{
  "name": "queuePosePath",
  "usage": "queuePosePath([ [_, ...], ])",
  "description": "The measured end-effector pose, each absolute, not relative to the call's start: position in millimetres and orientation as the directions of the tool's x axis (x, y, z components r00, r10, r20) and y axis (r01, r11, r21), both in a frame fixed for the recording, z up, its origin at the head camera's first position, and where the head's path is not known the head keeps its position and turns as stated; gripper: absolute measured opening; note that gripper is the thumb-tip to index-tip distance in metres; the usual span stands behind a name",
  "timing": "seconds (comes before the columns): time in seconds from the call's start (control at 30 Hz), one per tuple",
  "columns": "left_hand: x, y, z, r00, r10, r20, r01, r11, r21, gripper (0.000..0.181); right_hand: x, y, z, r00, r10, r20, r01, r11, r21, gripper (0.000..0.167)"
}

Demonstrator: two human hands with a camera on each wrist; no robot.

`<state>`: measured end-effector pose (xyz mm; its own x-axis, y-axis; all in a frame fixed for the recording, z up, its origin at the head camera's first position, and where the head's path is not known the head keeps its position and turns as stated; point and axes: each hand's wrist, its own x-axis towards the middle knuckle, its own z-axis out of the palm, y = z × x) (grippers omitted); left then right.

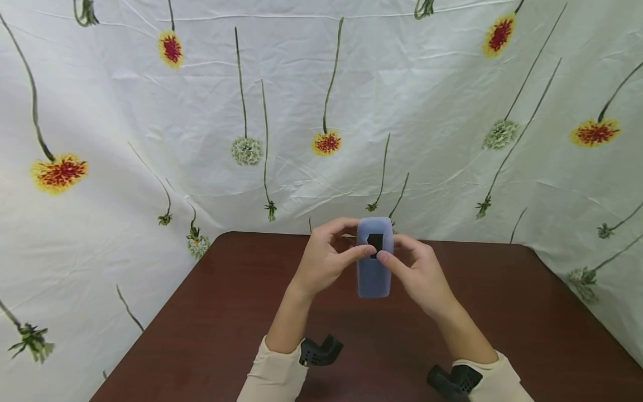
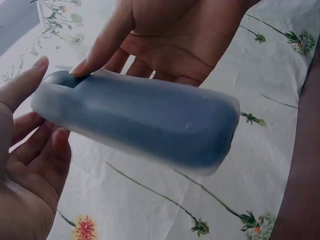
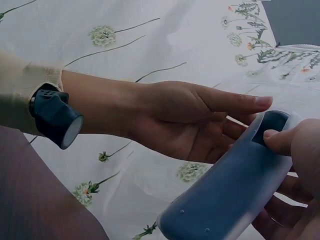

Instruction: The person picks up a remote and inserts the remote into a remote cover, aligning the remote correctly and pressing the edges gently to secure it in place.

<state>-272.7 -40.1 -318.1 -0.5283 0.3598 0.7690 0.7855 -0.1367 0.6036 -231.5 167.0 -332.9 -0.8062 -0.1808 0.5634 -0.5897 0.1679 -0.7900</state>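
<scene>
Both hands hold up a blue, oblong object with rounded ends and a milky translucent cover [image 1: 374, 279], which has a dark rectangular opening [image 1: 374, 239] near its upper end. My left hand [image 1: 325, 257] grips it from the left, fingers behind and thumb reaching to the opening. From the other side my right hand [image 1: 423, 274] holds it, thumb at the opening's lower right edge. In the right wrist view the right thumb [image 3: 279, 142] presses into the opening, while the left thumb [image 3: 245, 103] lies by the rim. Fingers behind the object [image 2: 155, 117] are partly hidden.
A dark reddish-brown table [image 1: 241, 312] lies under the hands. Behind and around it hangs a white cloth [image 1: 281, 72] printed with flowers. Black wrist cameras [image 1: 321, 350] sit on both sleeves.
</scene>
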Motion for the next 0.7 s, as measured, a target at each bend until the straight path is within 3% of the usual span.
queuePosePath([
  [0.13,-272.2,-41.0,-318.5,-0.555,0.379,0.74,0.753,-0.149,0.641,0.031,-230.8,168.7,-331.4,-0.825,-0.158,0.543,-0.561,0.11,-0.821,0.025],
  [0.37,-271.7,-41.5,-318.6,-0.581,0.336,0.742,0.734,-0.177,0.655,0.03,-229.8,169.1,-330.4,-0.83,-0.282,0.481,-0.5,-0.004,-0.866,0.039],
  [0.7,-272.6,-38.8,-318.8,-0.593,0.359,0.721,0.718,-0.171,0.675,0.028,-232.1,167.8,-331.8,-0.829,-0.263,0.494,-0.517,0.021,-0.856,0.047],
])
